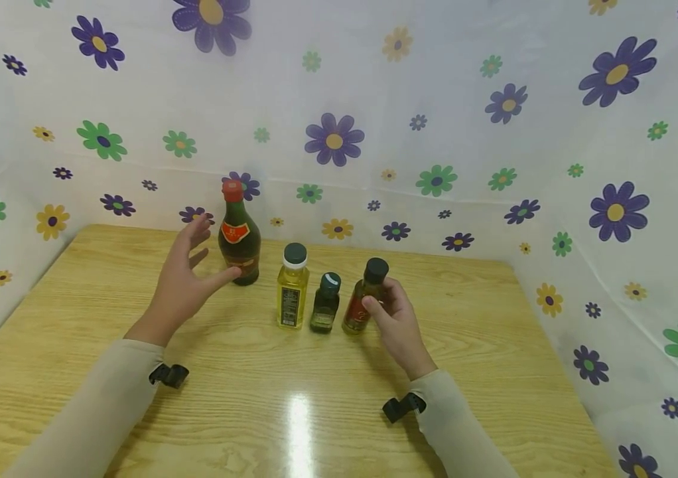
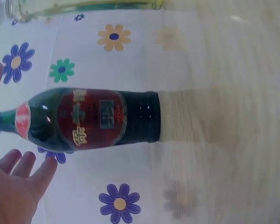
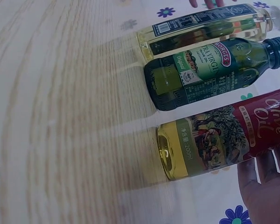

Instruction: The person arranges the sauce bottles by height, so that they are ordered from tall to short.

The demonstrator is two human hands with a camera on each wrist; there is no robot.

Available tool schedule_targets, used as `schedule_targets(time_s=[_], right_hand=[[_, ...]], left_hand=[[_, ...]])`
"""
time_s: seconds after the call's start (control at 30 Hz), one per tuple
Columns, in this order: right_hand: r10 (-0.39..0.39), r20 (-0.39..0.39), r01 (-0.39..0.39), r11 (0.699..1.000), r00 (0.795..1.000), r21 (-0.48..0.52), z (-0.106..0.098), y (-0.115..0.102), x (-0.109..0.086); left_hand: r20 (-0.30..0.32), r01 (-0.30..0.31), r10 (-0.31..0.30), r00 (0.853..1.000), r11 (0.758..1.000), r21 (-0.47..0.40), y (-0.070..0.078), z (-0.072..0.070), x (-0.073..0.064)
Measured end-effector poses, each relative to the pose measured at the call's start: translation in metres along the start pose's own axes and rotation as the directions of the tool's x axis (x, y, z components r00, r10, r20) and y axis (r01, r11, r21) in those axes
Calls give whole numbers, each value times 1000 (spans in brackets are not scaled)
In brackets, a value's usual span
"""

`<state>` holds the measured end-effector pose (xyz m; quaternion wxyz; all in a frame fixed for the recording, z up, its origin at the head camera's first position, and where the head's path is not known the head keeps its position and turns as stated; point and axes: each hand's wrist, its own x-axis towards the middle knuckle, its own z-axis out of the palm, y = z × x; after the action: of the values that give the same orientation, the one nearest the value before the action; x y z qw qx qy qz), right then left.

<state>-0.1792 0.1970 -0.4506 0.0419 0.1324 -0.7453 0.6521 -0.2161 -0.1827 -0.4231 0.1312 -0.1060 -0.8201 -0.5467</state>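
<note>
My left hand (image 1: pixel 186 272), fingers spread and thumb apart, is beside a dark green bottle (image 1: pixel 240 242) with a red cap, not closed round it. The left wrist view shows that bottle's dark red label (image 2: pixel 91 119), with my left fingers (image 2: pixel 44 175) near its neck. At the right, my right hand (image 1: pixel 399 322) holds an olive oil bottle (image 1: pixel 357 312) with a black cap and red label, thumb in front and fingers behind. Its base looks close to or on the table; the right wrist view shows the label (image 3: pixel 219 135) printed "Olive Oil".
Between the hands stand a clear bottle of yellow oil (image 1: pixel 292 292) with a dark green cap and a small dark green olive oil bottle (image 1: pixel 324 305). They share a wooden table (image 1: pixel 243 405). A flower-patterned white sheet (image 1: pixel 375 119) rises behind and at the sides.
</note>
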Motion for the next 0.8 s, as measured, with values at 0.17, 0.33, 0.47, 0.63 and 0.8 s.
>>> schedule_targets(time_s=[0.17, 0.33, 0.47, 0.63, 0.8], right_hand=[[-7, 10, 7, 1000, 1000, 5, -1, 0, 0], [-11, 11, 10, 1000, 1000, 8, -1, 0, 0], [-17, 2, 17, 1000, 1000, 6, -1, 0, 0], [-32, 3, 32, 999, 999, -11, -2, 0, 0], [-32, -1, 32, 999, 999, -11, -1, -1, 0]], left_hand=[[-1, -61, 61, 998, 998, 27, 16, 3, -17], [55, -112, 111, 992, 994, 8, 20, 13, -27], [138, -116, 120, 983, 993, -35, 19, 25, -30], [222, -76, 91, 971, 994, -77, 21, 40, -30], [282, -29, 57, 958, 994, -101, 27, 54, -29]])
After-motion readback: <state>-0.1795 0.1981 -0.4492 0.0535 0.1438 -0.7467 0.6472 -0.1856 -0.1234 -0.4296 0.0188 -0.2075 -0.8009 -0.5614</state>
